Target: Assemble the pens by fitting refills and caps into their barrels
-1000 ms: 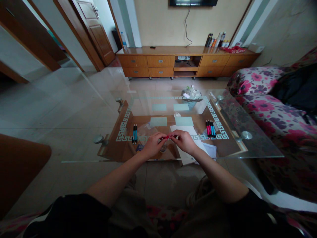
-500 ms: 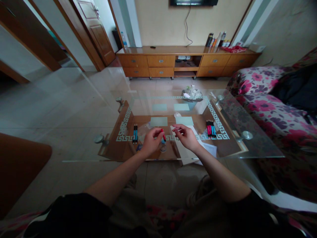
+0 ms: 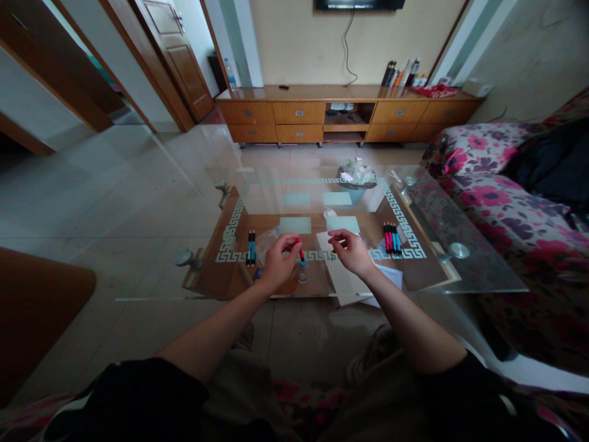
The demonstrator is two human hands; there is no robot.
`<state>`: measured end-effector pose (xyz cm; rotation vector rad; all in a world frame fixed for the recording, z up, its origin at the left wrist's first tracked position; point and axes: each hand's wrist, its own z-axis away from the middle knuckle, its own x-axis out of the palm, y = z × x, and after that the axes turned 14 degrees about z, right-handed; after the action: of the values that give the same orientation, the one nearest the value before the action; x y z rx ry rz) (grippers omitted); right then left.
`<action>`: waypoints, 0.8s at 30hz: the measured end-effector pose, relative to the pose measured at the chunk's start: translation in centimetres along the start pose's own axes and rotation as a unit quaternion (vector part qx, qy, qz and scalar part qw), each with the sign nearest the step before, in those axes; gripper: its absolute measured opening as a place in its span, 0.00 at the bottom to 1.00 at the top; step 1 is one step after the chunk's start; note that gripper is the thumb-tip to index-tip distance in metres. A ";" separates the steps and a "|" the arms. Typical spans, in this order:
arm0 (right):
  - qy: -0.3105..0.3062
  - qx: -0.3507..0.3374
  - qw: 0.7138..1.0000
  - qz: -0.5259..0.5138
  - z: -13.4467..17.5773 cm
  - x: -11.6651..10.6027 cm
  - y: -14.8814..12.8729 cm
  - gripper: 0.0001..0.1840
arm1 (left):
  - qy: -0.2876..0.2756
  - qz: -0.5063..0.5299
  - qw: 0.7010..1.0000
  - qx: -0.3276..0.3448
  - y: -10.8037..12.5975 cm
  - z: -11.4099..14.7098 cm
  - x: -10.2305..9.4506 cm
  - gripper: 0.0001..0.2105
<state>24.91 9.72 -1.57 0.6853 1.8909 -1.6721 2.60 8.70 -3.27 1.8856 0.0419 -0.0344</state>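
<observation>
Over the near part of the glass table (image 3: 322,178), my left hand (image 3: 281,258) pinches a red pen (image 3: 301,252) that has a dark lower end. Just below it is a small clear container with a blue top (image 3: 302,273); whether the pen touches it I cannot tell. To the right, my right hand (image 3: 350,250) is raised with thumb and forefinger apart, and no object shows between them. Several blue and black pens (image 3: 251,248) lie side by side left of my left hand. Several pink and blue pens (image 3: 392,238) lie in a row right of my right hand.
White papers (image 3: 345,279) show under my right forearm. A basket (image 3: 356,191) filled with plastic bags is beyond the table's far side. A wooden TV cabinet (image 3: 299,115) runs along the wall. On the right is a flowered sofa (image 3: 488,193).
My right hand has shifted slightly right, away from the left. The red pen, still in my left hand, has moved a little to the left.
</observation>
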 end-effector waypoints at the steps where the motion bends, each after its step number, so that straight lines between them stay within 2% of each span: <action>1: -0.005 0.002 1.000 0.025 0.0 -0.2 0.2 0.15 | 0.000 -0.018 1.000 0.009 0.2 0.1 0.0 0.10; 4: -0.038 -0.002 0.991 0.128 0.1 -0.8 0.7 0.13 | -0.001 -0.046 0.999 0.023 0.6 0.2 0.0 0.10; 7: -0.086 -0.007 0.968 0.237 0.3 -1.1 1.2 0.13 | -0.004 -0.043 0.999 0.022 0.8 0.2 0.1 0.10; 10: -0.107 -0.007 0.947 0.302 0.5 -0.9 1.4 0.13 | -0.002 -0.034 0.999 0.018 0.8 0.2 0.0 0.10; 16: -0.122 -0.006 0.934 0.334 0.6 -0.7 1.0 0.13 | -0.016 -0.031 0.999 0.022 1.1 0.5 0.1 0.10; 24: -0.086 0.059 0.926 0.363 0.3 -1.2 1.5 0.16 | 0.005 -0.018 1.000 0.005 0.5 0.3 0.1 0.10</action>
<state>26.86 9.50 -1.89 1.0836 1.1926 -1.3007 2.72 8.29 -2.90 1.8956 0.0818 -0.0500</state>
